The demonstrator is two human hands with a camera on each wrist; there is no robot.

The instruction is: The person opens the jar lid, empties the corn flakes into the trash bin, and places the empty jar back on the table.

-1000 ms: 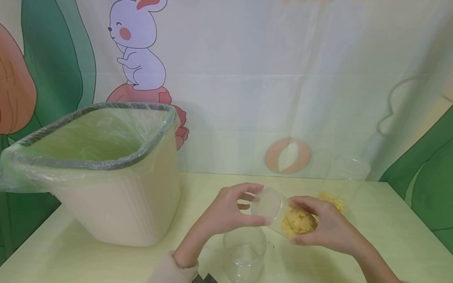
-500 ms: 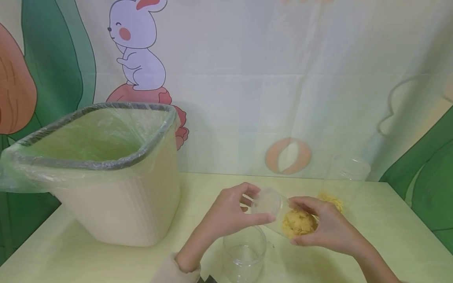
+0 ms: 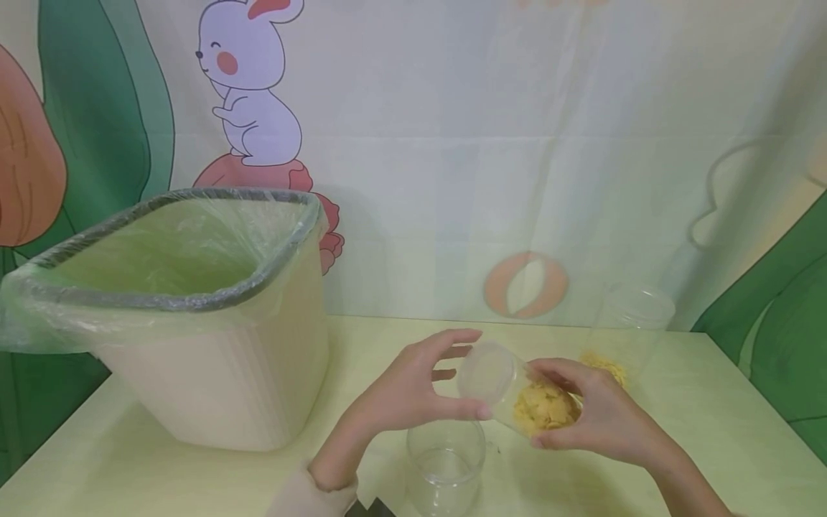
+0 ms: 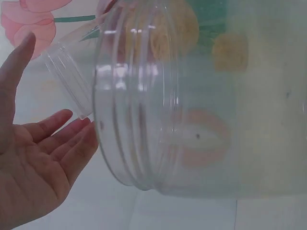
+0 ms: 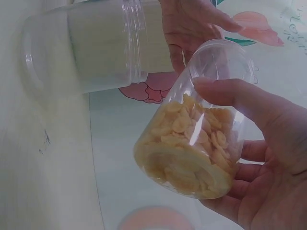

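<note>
My right hand (image 3: pixel 601 413) grips a clear jar (image 5: pixel 165 117) round its side, tilted with its mouth end toward the left. Yellow cereal flakes (image 3: pixel 545 408) lie in its lower part. My left hand (image 3: pixel 413 391) is at the jar's mouth end, fingers and thumb spread to either side. In the left wrist view the fingers (image 4: pixel 79 148) are apart and nearly straight, curled round nothing. Whether a fingertip touches the rim cannot be told. Below the hands an uncovered clear jar (image 3: pixel 446 467) stands upright on the table, large in the left wrist view.
A taller clear jar (image 3: pixel 636 312) with some yellow flakes at the bottom stands at the back right of the table (image 3: pixel 711 431). At the left is a big pale bin (image 3: pixel 220 380) lined with a clear bag. A printed cloth (image 3: pixel 420 179) hangs behind the table.
My left hand's fingers and thumb drew together slightly at the jar's mouth end, then spread wider again. The right hand and its jar have stayed almost still.
</note>
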